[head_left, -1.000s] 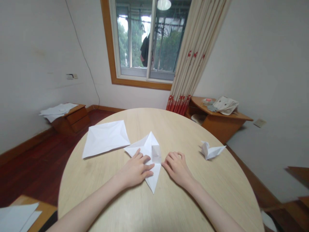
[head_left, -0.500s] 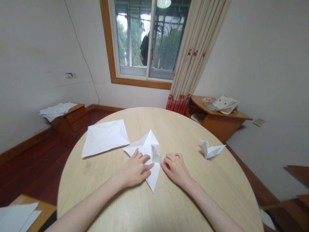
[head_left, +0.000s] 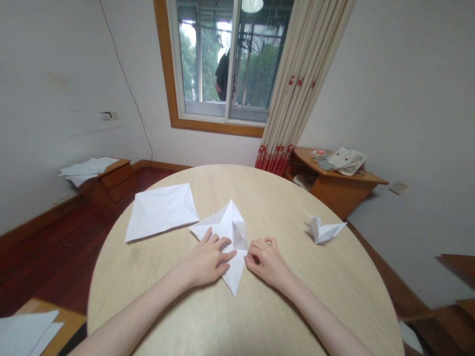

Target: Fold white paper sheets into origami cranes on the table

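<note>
A partly folded white paper [head_left: 227,228] lies in the middle of the round wooden table [head_left: 282,316], with one flap standing up. My left hand [head_left: 208,257] lies flat on its left half, fingers spread and pressing it down. My right hand [head_left: 267,258] rests at the paper's right edge with its fingers curled, thumb and forefinger pinched at the edge. A creased, unfolded white sheet [head_left: 160,210] lies to the left. A small folded paper figure [head_left: 323,229] sits to the right.
A low wooden cabinet [head_left: 107,179] with papers stands at the left wall. A wooden corner shelf [head_left: 334,181] holds a cloth bag beside the curtain [head_left: 297,89]. Loose sheets [head_left: 22,332] lie at the bottom left.
My right hand has slid a little leftwards to the paper's right edge and curled its fingers tighter. The left hand has stayed pressed on the paper.
</note>
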Demonstrator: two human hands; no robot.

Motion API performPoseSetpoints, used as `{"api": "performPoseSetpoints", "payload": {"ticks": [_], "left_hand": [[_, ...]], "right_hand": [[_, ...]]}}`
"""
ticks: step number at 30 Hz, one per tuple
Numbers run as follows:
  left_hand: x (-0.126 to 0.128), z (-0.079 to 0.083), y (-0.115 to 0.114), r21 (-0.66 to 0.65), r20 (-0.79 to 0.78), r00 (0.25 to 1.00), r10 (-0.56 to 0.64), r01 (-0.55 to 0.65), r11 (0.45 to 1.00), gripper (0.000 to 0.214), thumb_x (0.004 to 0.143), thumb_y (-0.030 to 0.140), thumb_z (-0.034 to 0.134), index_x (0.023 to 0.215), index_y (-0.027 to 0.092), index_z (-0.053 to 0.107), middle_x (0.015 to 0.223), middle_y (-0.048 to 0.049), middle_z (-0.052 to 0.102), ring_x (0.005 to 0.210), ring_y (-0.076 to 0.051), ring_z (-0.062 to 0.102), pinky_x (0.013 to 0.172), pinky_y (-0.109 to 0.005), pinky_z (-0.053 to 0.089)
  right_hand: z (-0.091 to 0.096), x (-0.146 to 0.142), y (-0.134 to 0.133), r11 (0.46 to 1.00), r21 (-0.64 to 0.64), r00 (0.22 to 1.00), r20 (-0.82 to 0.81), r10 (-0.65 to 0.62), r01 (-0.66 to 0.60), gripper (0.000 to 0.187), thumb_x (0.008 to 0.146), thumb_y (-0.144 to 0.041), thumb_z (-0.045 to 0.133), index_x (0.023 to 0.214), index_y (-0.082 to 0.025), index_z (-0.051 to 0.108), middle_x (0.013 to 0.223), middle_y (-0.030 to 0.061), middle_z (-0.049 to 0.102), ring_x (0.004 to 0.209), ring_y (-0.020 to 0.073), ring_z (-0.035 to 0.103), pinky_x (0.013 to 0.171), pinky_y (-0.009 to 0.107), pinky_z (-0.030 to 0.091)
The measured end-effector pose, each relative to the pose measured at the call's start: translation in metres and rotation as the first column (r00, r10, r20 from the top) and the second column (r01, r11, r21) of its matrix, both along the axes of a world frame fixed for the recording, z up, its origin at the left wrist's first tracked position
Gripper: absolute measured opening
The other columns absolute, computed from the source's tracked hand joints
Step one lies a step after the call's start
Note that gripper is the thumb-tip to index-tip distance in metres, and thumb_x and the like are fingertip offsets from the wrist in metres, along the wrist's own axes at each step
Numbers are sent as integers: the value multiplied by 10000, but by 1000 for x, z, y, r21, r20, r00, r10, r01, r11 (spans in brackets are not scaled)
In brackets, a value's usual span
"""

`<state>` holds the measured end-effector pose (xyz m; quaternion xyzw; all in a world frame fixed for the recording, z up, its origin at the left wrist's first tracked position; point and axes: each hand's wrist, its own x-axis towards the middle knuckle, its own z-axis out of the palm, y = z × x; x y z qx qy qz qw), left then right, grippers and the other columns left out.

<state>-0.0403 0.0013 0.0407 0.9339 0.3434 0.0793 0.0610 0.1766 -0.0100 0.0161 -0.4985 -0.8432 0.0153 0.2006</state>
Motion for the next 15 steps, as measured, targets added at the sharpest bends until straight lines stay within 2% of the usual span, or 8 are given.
{"api": "performPoseSetpoints", "payload": {"ticks": [7,15], "left_hand": [[-1,0,0,-2,7,1000,-1,1,1000,346,892,275,522,1233,297,579,1264,-65,537,1161,-275,476,1094,-610,154],[-1,-1,0,2,7,1000,0,0,1000,347,884,272,533,1227,293,584,1264,-68,536,1152,-279,480,1090,-610,161]], "right_hand": [[5,-3,-4,993,-106,997,-52,50,-56,226,768,-114,567,566,-170,481,650,-44,564,689,123,500,806,328,249],[9,-10,-12,981,-150,992,-38,116,-121,212,750,-91,544,568,-168,466,613,-63,523,666,104,488,785,308,248]]}}
